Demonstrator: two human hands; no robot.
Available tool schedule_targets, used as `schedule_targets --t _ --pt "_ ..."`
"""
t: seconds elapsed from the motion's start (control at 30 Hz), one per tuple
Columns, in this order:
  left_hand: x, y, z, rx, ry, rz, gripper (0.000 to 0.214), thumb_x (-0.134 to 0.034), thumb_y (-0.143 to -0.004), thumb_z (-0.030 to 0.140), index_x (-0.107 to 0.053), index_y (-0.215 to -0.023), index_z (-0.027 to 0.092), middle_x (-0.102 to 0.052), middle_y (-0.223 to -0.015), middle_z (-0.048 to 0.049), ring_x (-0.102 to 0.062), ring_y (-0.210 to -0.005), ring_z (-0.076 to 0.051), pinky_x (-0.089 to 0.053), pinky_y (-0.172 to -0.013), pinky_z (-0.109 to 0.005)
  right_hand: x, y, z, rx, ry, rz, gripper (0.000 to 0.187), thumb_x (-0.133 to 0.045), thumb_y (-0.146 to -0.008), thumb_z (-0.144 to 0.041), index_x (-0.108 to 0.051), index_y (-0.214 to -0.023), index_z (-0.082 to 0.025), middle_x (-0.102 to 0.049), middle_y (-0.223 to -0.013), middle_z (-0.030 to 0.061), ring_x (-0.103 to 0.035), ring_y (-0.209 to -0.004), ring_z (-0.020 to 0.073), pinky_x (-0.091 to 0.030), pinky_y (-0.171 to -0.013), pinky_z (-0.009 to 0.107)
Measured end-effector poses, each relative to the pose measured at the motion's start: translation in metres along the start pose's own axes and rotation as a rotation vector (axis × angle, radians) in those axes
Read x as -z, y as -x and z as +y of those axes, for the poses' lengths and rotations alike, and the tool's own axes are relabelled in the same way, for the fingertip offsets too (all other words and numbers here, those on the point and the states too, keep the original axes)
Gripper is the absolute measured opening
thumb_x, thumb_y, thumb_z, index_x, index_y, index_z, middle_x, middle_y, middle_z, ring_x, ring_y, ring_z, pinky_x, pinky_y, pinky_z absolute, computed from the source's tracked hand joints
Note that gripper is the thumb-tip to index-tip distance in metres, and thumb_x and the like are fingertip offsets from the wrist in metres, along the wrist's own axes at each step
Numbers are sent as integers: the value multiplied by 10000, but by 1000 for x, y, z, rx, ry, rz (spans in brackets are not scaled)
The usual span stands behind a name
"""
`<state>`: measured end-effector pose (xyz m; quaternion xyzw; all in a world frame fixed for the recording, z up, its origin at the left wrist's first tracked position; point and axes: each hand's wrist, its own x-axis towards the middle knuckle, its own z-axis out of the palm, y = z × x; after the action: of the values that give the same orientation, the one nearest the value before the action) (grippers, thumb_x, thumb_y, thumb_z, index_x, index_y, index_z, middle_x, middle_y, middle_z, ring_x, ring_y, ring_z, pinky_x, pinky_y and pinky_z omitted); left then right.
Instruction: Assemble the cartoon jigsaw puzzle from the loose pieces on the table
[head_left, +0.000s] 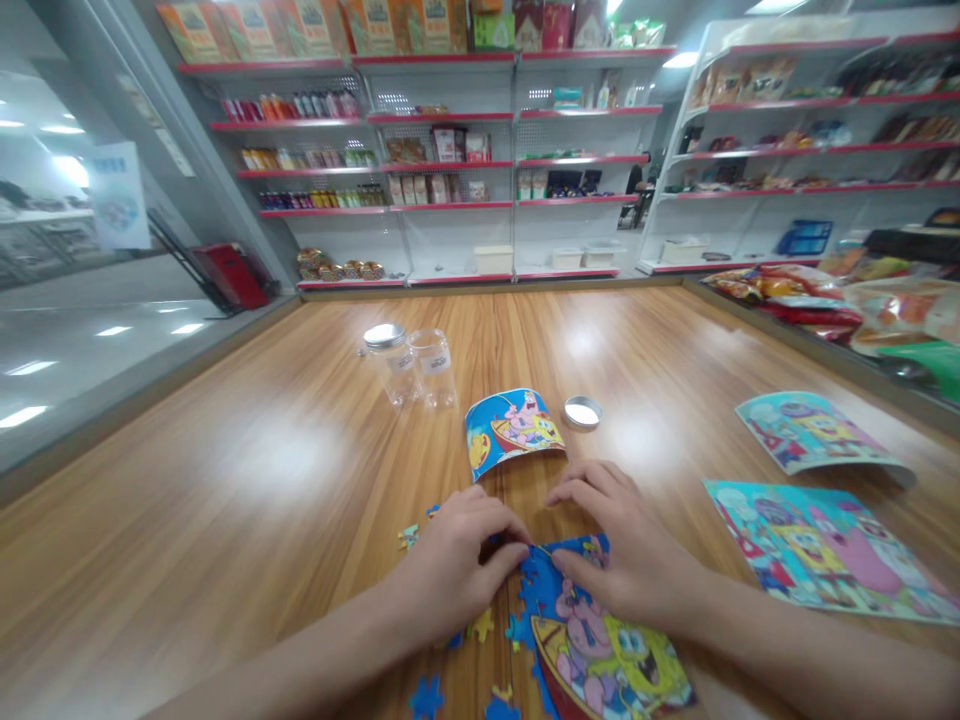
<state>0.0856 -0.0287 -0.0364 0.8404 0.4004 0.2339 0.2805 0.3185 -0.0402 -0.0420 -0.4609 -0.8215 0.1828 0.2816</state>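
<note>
A partly assembled jigsaw puzzle (pixel 585 630) with cartoon figures in a boat lies before me, its left edge uneven. My left hand (pixel 469 550) is closed in a pinch at the puzzle's upper left corner, on what looks like a blue jigsaw piece, mostly hidden by the fingers. Spread over the upper right of the puzzle, my right hand (pixel 619 540) has its thumb on the surface and its fingers apart. Loose pieces lie to the left, among them a blue piece (pixel 427 697) and a yellow piece (pixel 483 626). Beyond the hands stands a curved picture card (pixel 514 425) with the same scene.
Two clear jars stand at the back left, a lidded jar (pixel 394 365) and a lidless jar (pixel 433 368). A loose lid (pixel 583 412) lies near the card. To the right are a finished-looking puzzle (pixel 832 550) and another curved card (pixel 821 430). Snack bags (pixel 787 295) border the table.
</note>
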Motion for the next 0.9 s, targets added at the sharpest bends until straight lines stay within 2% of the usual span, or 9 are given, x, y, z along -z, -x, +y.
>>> schedule_targets --t 0.2,0.33,0.5,0.67,0.8,0.9 --pt "3 0 0 -15 4 4 68 -593 -907 173 -659 -919 188 -623 -876 -28 -568 -862 -184 -455 -772 -330 0 0 -1 -9 -7 -7 400 -709 -729 -150 -584 -1101 -227 -529 -1133 73 -483 -1104 267 -414 -966 443" --pt "4 4 2 -65 -45 -43 148 -646 -862 211 -657 -1008 198 -596 -971 -49 -560 -940 -216 -467 -824 -372 1 -1 -2 -16 -5 -13 393 -704 -738 -147 -583 -1103 -227 -529 -1134 73 -484 -1106 265 -414 -969 441" --pt "1 5 0 -46 -50 -50 112 -663 -862 211 -655 -974 205 -594 -994 -47 -558 -969 -220 -464 -847 -383 1 -1 -2 -15 -1 -7 395 -702 -730 -137 -583 -1097 -223 -530 -1137 73 -484 -1110 262 -417 -969 437" --pt "0 3 -1 2 47 -15 21 -648 -884 177 -647 -886 198 -629 -883 -16 -576 -863 -178 -452 -757 -321 1 0 -3 -23 -2 -6 391 -703 -727 -135 -588 -1090 -224 -533 -1134 74 -487 -1107 263 -420 -970 439" --pt "2 3 2 87 97 -30 60 -650 -896 192 -695 -873 223 -643 -825 1 -581 -792 -157 -442 -716 -298 1 -1 -2 -22 5 -6 389 -712 -732 -155 -589 -1095 -221 -536 -1132 79 -491 -1103 269 -425 -964 448" --pt "3 2 5 56 71 -48 94 -644 -897 174 -712 -865 229 -654 -800 2 -577 -813 -165 -436 -730 -299 1 -2 -2 -19 13 -6 389 -709 -731 -153 -592 -1095 -224 -541 -1124 79 -496 -1096 272 -427 -959 454"
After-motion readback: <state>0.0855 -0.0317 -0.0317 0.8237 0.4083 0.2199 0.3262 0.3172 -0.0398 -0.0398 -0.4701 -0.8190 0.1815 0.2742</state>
